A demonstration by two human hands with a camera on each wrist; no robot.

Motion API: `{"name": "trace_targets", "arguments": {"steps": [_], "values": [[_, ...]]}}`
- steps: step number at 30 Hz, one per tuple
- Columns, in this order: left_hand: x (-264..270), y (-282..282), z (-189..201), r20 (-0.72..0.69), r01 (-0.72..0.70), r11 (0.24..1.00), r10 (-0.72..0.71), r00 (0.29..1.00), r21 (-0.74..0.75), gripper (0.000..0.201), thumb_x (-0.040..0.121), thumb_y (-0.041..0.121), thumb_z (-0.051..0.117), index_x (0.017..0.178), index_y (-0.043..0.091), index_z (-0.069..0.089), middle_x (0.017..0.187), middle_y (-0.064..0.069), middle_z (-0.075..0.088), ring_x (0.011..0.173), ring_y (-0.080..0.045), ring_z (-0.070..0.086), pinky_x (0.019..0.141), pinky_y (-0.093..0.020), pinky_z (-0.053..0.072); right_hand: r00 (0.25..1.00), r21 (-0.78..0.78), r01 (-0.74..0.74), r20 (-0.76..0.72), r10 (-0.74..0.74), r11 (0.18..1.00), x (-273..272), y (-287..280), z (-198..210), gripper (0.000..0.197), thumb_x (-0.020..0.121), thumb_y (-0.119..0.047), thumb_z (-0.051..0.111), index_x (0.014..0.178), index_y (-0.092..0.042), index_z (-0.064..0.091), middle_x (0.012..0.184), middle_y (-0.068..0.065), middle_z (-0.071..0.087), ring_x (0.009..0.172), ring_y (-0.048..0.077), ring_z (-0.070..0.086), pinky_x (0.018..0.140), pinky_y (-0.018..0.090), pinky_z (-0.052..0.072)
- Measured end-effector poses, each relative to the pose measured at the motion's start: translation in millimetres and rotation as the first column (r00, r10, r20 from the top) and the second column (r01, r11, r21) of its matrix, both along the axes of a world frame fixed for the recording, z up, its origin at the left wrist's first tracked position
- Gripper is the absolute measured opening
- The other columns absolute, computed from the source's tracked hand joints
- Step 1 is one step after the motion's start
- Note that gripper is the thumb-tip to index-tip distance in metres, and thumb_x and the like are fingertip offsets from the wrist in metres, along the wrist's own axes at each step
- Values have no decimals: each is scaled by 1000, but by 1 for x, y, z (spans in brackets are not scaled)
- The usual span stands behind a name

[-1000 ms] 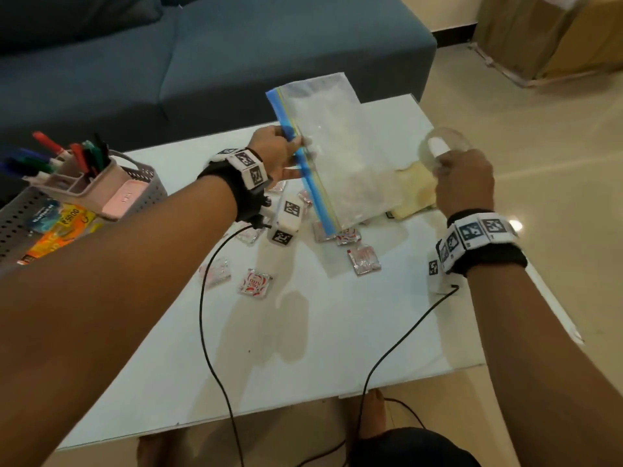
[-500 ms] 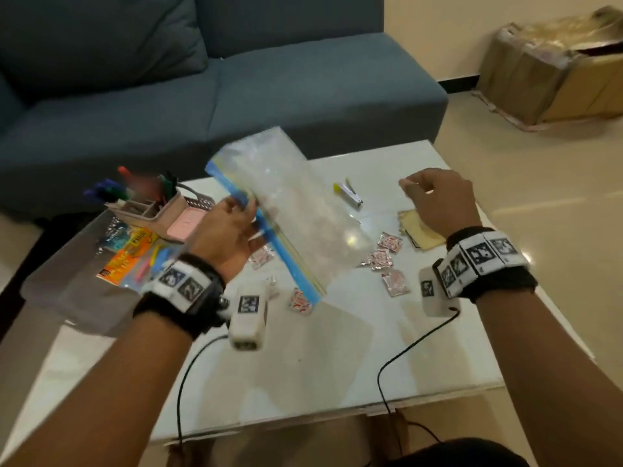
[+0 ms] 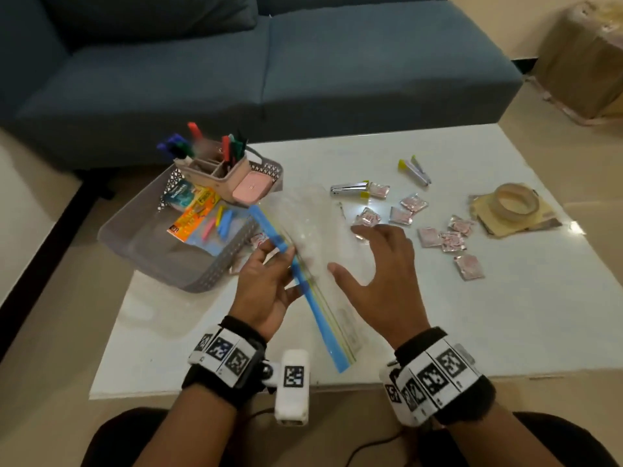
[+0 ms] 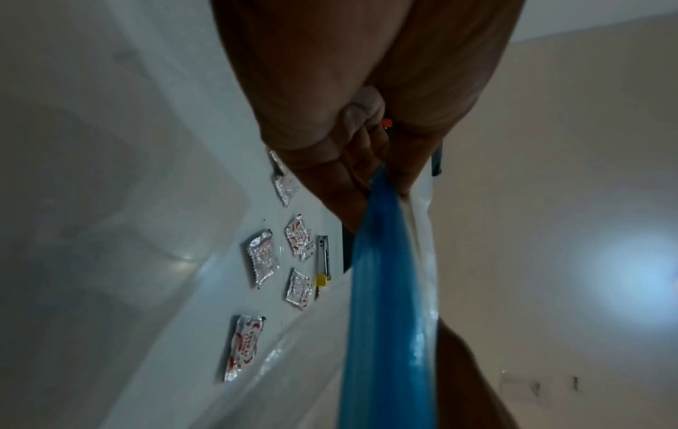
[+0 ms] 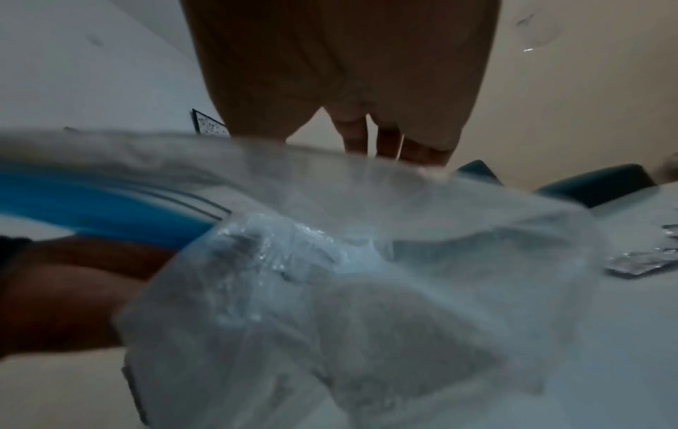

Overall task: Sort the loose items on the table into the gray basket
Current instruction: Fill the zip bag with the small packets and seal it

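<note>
A clear zip bag [image 3: 317, 230] with a blue seal strip [image 3: 312, 294] lies slanted over the white table, beside the gray basket [image 3: 215, 274]. My left hand [image 3: 266, 281] pinches the strip; the left wrist view shows its fingers [image 4: 366, 162] curled on the blue strip [image 4: 385, 304]. With fingers spread and holding nothing, my right hand [image 3: 377, 274] is over the bag's clear part. In the right wrist view the straight fingers [image 5: 389, 139] are above the crumpled bag [image 5: 366, 261]. Several silver-and-red sachets [image 3: 401, 215] lie loose on the table to the right.
The basket holds a pink pen holder [image 3: 219, 170] with markers, and colourful packets. A silver stapler [image 3: 349, 189], a second small tool with a yellow end [image 3: 416, 170] and a tape roll [image 3: 517, 202] on yellow paper lie further right. A blue sofa stands behind the table.
The tape roll left my right hand and lies on the yellow paper; that hand moved left over the bag, fingers spread. My left hand brought the bag down near the basket.
</note>
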State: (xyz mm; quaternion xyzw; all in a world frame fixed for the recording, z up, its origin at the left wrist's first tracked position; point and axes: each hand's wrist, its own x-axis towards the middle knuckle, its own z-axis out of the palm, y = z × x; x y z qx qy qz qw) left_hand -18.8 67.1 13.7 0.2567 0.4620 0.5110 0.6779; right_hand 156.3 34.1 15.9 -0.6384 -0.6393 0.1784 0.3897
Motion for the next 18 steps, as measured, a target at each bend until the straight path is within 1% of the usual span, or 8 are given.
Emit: {"name": "trace_targets", "arguments": {"steps": [3,5,8,10,13,14,16,18], "values": [[-4,13,-2,-60,44,999,-43,997,15,33,96,17,58,130,16,58,118,-7,70,99,-22,68,72,-41,60,972,-55,-172,-171,160,984,-19,5,-3,51,81,-56,68,123,-28,59,116,-12,53,102,4,55,81,15,47],[-4,17,-5,-61,65,998,-64,996,12,34,96,22,57,129,14,60,121,-9,68,106,-27,65,85,-50,55,922,-146,-240,-345,178,960,-34,3,-7,56,78,-61,69,124,-31,58,116,-18,58,100,1,60,78,14,50],[-1,15,-8,-47,79,997,-80,996,-14,42,94,37,52,122,10,66,112,-13,71,101,-27,67,89,-53,54,901,-174,-224,-411,136,959,-44,5,-19,41,82,-45,74,118,-29,62,107,-15,67,93,3,65,74,17,54],[2,14,-11,-95,88,996,-87,992,6,41,96,39,50,120,10,66,109,-17,71,94,-27,69,83,-49,58,890,-176,-212,-441,116,961,-44,11,-24,23,91,-37,67,110,-24,68,97,-6,71,88,11,68,75,32,59],[6,12,-17,-419,87,985,-16,908,151,39,85,46,65,116,21,63,102,-15,65,79,-17,64,68,-34,57,778,-253,-274,-626,59,928,-37,18,-23,31,101,-34,51,106,-11,70,95,11,73,87,28,72,79,50,59],[6,11,-19,-528,109,976,7,849,189,46,78,53,68,115,25,61,97,-10,62,75,-13,60,67,-28,54,755,-278,-287,-655,37,917,-34,20,-22,35,103,-34,46,107,-9,70,98,13,72,89,30,71,82,52,58],[9,8,-21,-650,133,973,23,759,190,58,70,63,67,116,28,56,92,2,57,76,-8,55,68,-21,49,775,-320,-281,-632,17,905,-27,24,-22,43,102,-40,41,108,-8,69,104,11,71,96,30,69,87,53,56],[11,9,-20,-645,128,985,-26,763,112,57,73,63,68,116,27,56,98,5,60,83,-7,61,67,-21,49,780,-361,-305,-626,13,881,-21,27,-22,45,102,-38,41,110,-3,67,106,13,69,99,31,67,90,53,55]]}}
